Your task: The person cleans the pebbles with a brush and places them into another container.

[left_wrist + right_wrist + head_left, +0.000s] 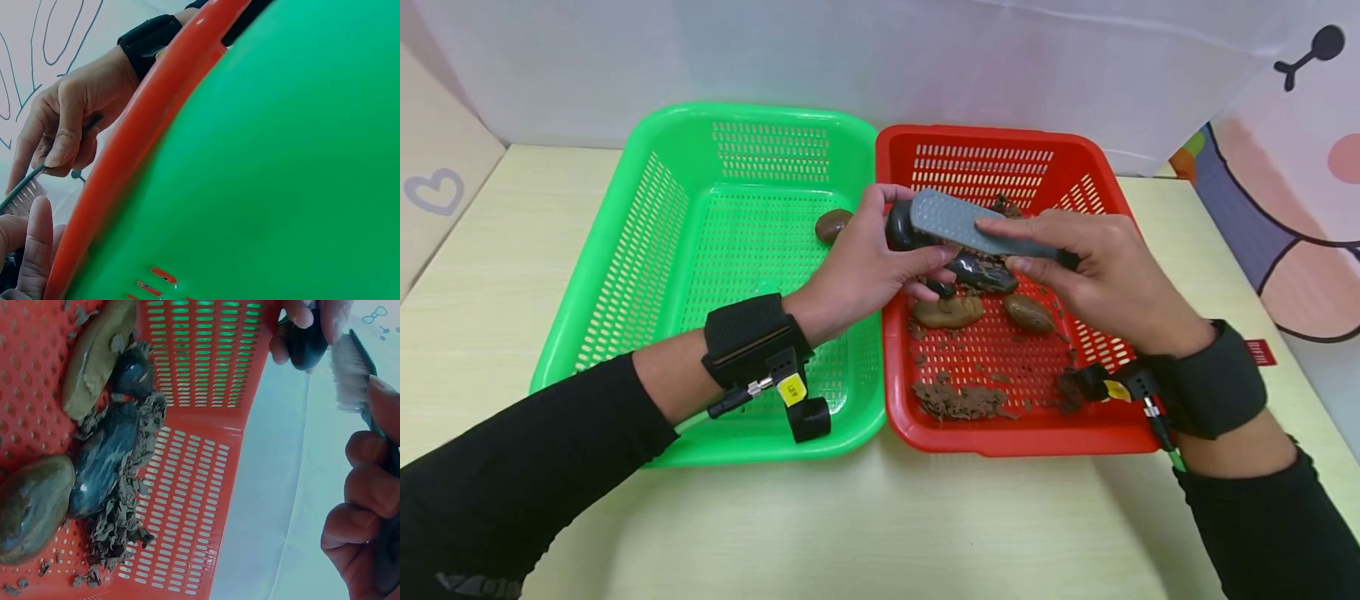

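My left hand [853,271] grips a smooth black stone [900,227] between thumb and fingers, above the left side of the red basket [985,443]. In my right hand [1112,271] is a grey-backed scrub brush [958,221], its handle held by curled fingers with the index finger laid along the back. White bristles [350,375] face the black stone and are right at its side in the right wrist view. Below, in the red basket, lie a long dark stone [985,273], a tan stone [949,312], a brown stone [1028,313] and a small dark stone [130,374].
Crumbly brown mud [958,400] lies in the red basket, with more along its far side. A green basket [700,452] stands against it on the left, holding a brown stone [832,225]. Both sit on a pale wooden table [925,525] before a white backdrop [775,50].
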A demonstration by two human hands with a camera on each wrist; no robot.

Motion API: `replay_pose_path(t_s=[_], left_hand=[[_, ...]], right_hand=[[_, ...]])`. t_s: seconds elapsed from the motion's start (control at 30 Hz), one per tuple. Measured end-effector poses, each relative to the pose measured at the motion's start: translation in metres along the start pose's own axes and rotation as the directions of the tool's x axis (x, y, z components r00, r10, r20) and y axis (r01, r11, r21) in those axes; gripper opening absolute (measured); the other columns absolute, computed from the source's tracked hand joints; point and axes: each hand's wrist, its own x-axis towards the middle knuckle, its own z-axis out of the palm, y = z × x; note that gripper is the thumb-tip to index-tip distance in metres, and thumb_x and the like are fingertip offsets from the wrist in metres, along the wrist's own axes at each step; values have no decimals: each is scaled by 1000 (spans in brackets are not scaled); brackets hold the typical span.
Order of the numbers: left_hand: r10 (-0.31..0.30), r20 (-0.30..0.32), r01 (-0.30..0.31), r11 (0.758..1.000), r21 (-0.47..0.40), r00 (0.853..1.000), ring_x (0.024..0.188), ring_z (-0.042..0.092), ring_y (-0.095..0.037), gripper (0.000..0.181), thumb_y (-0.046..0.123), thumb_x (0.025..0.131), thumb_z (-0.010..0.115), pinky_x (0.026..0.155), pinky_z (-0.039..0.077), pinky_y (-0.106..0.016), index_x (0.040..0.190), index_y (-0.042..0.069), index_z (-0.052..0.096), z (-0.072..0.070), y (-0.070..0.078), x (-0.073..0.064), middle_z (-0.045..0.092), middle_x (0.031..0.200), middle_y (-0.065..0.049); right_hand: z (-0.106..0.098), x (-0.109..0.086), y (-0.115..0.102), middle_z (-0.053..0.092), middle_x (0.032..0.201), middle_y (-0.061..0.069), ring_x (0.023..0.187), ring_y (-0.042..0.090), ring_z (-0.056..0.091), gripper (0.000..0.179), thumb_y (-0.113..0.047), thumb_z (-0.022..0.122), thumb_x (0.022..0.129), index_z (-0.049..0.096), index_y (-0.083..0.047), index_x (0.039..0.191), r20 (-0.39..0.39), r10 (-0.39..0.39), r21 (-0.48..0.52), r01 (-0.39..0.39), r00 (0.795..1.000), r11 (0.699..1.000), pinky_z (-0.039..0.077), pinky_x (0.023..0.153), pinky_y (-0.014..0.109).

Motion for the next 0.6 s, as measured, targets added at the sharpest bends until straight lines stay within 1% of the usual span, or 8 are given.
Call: replay_pose_path(t_s=[0.1,0.27,0.4,0.47,0.6], left_hand=[[1,0,-1,1000,0,1000,87,74,-31,63,0,95,67,68,63,-36,141,8,24,0,0,0,58,128,-16],[-9,-2,9,1000,-2,1000,86,74,-30,63,2,95,68,68,63,-36,141,9,25,0,0,0,60,126,-19],[-11,-3,11,1000,4,1000,88,74,-32,63,1,95,67,69,63,-36,141,9,25,0,0,0,60,125,-17],[-10,-1,10,1000,5,1000,88,74,-32,62,1,95,67,69,63,-36,141,9,25,1,0,0,60,125,-16],[-11,0,11,1000,-4,1000,88,74,-33,63,2,95,68,68,63,-36,140,9,25,0,0,0,61,124,-17]], right_hand=[[-1,-1,1,72,109,8,77,8,52,53,14,72,84,69,-11,131,6,19,19,-19,1000,1000,36,60,19],[-1,-1,1,71,110,11,76,9,52,52,13,70,87,68,-13,133,-1,62,15,-62,998,998,37,61,18],[-1,-2,1,72,112,8,77,9,54,52,14,69,87,68,-12,132,31,46,57,-48,998,997,39,60,18],[-2,-2,1,72,111,7,72,9,53,52,15,69,87,68,-12,132,40,40,70,-42,998,997,39,57,19],[-2,-2,2,71,105,8,65,11,47,53,13,70,87,67,-14,133,18,58,43,-59,998,997,35,56,21]])
